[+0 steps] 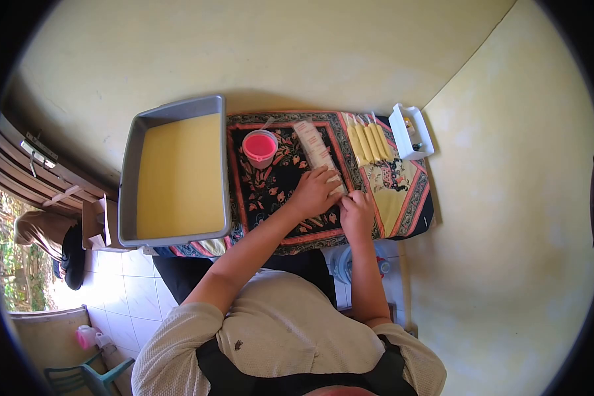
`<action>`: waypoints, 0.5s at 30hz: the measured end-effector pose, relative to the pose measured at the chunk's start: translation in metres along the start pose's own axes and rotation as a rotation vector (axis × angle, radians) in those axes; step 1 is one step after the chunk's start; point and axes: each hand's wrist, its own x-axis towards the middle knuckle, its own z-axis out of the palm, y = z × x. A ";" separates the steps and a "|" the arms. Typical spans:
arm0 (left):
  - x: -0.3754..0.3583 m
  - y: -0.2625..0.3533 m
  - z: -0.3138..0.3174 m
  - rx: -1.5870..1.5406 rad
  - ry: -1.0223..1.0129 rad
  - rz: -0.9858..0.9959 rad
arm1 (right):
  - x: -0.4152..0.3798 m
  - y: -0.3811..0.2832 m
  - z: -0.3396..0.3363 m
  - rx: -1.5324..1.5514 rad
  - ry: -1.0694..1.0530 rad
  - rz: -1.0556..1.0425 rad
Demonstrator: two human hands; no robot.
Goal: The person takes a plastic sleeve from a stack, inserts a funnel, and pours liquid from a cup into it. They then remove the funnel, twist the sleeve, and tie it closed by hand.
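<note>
A long whitish plastic packet with red print (pixel 317 146) lies slantwise on the patterned cloth (pixel 264 191). My left hand (pixel 317 192) rests on its near part with the fingers bent over it. At the packet's near end, my right hand (pixel 356 210) has its fingers pressed together; what they hold is too small to make out. Left of the packet stands a cup with pink contents (pixel 259 146). Several filled yellow tubes (pixel 371 142) lie side by side to the right.
A large grey tray (pixel 227 165) holding yellow liquid stands at the left. A white box (pixel 412 135) with small items is at the back right corner. Another person (pixel 53 234) is by the doorway, far left. A green chair (pixel 99 376) stands lower left.
</note>
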 end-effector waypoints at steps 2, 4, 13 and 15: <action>-0.001 0.000 0.000 0.007 -0.010 0.005 | 0.002 -0.003 0.000 -0.058 -0.006 0.013; -0.001 0.000 -0.001 0.010 -0.013 0.015 | 0.003 0.000 0.004 -0.047 0.029 0.011; -0.003 0.001 -0.002 0.009 0.012 0.029 | 0.002 0.014 0.002 0.033 0.000 -0.012; -0.003 0.001 -0.001 0.013 0.014 0.029 | 0.003 0.013 0.003 0.045 0.018 -0.017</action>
